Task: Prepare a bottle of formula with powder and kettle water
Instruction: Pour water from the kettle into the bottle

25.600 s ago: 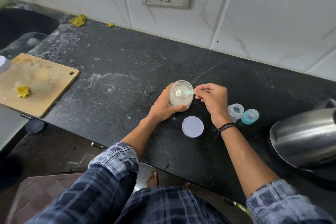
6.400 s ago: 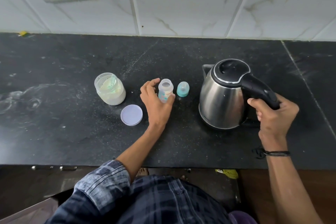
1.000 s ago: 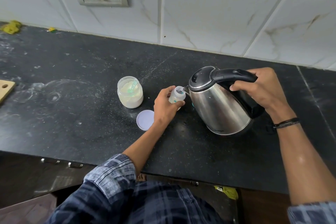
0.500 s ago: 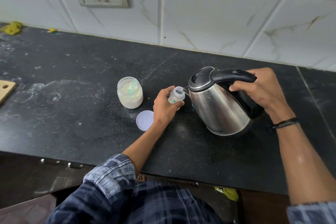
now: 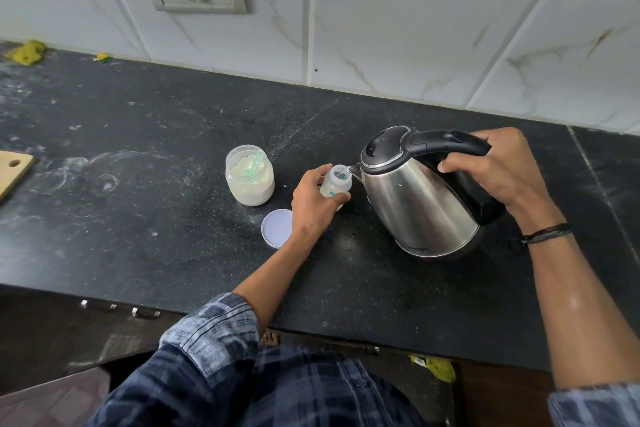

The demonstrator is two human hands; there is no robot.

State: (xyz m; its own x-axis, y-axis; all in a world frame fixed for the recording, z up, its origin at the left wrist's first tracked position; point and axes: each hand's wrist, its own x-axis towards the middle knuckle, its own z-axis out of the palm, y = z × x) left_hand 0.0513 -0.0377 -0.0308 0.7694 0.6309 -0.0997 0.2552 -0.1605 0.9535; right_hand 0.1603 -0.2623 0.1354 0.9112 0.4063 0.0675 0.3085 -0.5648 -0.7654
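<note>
- Shows a black stone counter (image 5: 138, 135) below white marbled wall tiles (image 5: 398, 28).
- Head view: grips the small bottle (image 5: 335, 182) in the left hand (image 5: 313, 204), fingers curled round its body, mid-counter.
- Clamps the right hand (image 5: 498, 170) round the black handle of the steel kettle (image 5: 415, 204); tilts it left, spout at the bottle mouth.
- Places the open powder jar (image 5: 249, 180), green scoop (image 5: 254, 165) inside, left of the bottle; lid (image 5: 275, 228) flat just in front.
</note>
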